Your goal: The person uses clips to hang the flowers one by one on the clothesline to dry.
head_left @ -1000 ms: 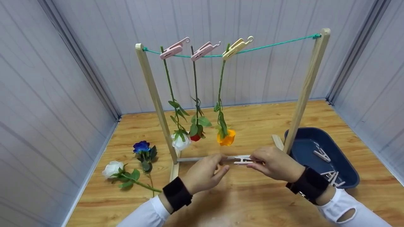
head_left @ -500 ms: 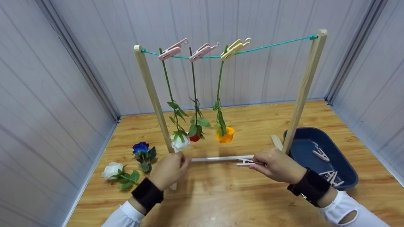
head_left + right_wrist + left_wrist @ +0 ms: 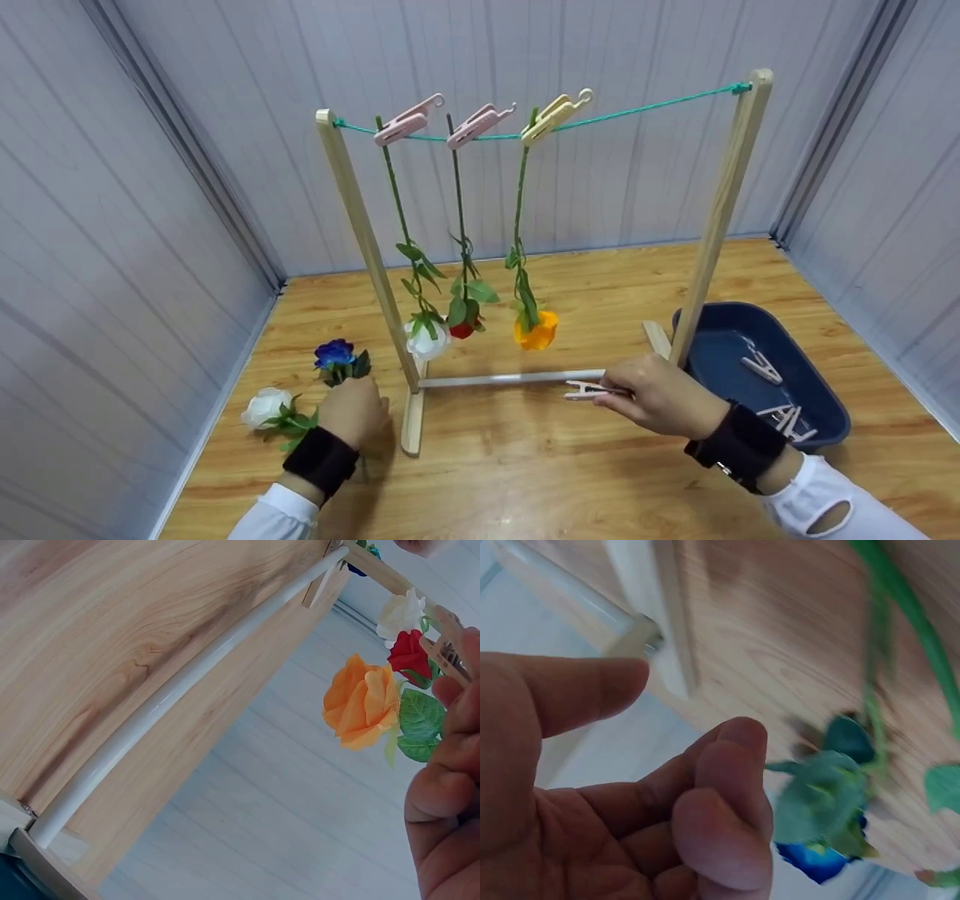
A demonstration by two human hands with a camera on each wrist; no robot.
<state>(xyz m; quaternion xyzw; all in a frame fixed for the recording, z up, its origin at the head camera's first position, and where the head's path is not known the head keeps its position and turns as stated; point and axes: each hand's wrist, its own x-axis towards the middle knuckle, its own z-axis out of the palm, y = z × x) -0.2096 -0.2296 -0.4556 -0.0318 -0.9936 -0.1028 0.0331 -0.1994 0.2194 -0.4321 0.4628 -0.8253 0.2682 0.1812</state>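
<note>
My left hand (image 3: pixel 352 411) is over the blue rose (image 3: pixel 334 353) at the left of the table and hides part of its stem. In the left wrist view its thumb stands apart from loosely bent fingers (image 3: pixel 727 817), with nothing between them; the blue rose (image 3: pixel 821 859) lies beyond the fingertips. A white rose (image 3: pixel 268 408) lies just left of that hand. My right hand (image 3: pixel 660 394) pinches a pale pink clothespin (image 3: pixel 583 390) in front of the rack's bottom bar. A white rose (image 3: pixel 428 339), a red rose (image 3: pixel 463 326) and an orange rose (image 3: pixel 537 331) hang upside down.
Pink clothespins (image 3: pixel 401 129) and a yellow clothespin (image 3: pixel 553 120) hold the hanging stems on a green cord (image 3: pixel 645 109) between wooden posts (image 3: pixel 718 217). Behind the right post, a dark blue basin (image 3: pixel 840 409) contains several clothespins (image 3: pixel 762 369).
My left hand has moved left from beside the clothespin, past the left post, to the blue rose. The right hand still pinches the clothespin and has hardly moved.
</note>
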